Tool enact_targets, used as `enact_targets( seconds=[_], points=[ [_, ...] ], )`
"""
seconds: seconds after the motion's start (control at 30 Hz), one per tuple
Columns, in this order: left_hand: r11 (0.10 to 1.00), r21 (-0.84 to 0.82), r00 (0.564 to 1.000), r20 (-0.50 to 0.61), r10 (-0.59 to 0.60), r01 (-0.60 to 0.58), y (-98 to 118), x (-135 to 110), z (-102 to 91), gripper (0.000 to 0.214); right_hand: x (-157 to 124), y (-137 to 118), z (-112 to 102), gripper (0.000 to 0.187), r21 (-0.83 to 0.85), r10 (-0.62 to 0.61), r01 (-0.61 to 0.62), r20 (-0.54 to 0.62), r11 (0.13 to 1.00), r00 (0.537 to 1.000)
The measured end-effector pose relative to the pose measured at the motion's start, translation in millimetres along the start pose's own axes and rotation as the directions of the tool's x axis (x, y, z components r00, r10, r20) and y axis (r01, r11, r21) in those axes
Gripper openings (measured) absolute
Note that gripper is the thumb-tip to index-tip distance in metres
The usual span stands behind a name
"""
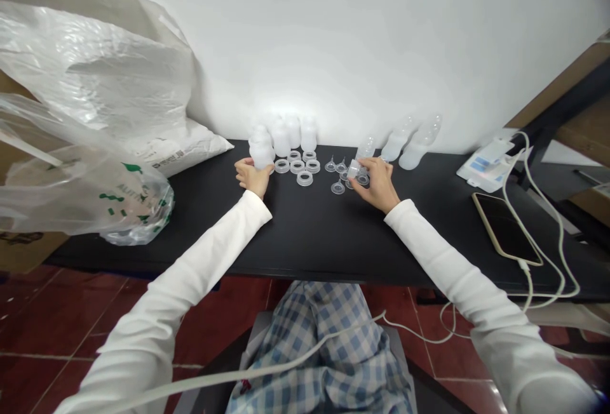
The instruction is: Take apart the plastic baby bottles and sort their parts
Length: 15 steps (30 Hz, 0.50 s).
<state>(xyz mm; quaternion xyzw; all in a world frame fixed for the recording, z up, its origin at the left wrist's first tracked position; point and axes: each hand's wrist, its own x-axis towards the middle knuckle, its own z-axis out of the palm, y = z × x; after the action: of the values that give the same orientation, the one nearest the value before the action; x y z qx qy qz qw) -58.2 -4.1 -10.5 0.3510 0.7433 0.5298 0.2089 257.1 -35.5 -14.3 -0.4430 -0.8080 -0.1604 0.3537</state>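
My left hand (251, 175) is wrapped round the base of a white plastic bottle (261, 146) standing on the black table (309, 236). My right hand (379, 182) pinches a small clear cap or teat piece (353, 169) just above the table. Between the hands lie several white screw rings (299, 165) and several clear silicone teats (337, 176). Three more white bottles (293, 133) stand at the back by the wall. Clear bottles (410, 141) lie tilted against the wall to the right.
Large plastic bags (86, 128) fill the table's left end. On the right lie a phone (506, 227) with a white cable (548, 236) and a white-blue box (486, 163). The white wall is close behind the bottles.
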Motion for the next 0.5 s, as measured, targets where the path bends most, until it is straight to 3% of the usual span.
enact_targets(
  seconds=[0.37, 0.5],
  points=[
    [0.990, -0.137, 0.999, -0.040, 0.005, -0.011, -6.8, 14.4, 1.1, 0.062, 0.2, -4.7, -1.1, 0.046, 0.007, -0.002, 0.002, 0.038, 1.000, 0.999],
    [0.976, -0.216, 0.983, -0.185, -0.002, -0.039, -5.4, 3.6, 2.8, 0.058, 0.5, -6.1, -2.0, 0.048, 0.010, 0.009, -0.009, 0.061, 1.000, 0.998]
  ],
)
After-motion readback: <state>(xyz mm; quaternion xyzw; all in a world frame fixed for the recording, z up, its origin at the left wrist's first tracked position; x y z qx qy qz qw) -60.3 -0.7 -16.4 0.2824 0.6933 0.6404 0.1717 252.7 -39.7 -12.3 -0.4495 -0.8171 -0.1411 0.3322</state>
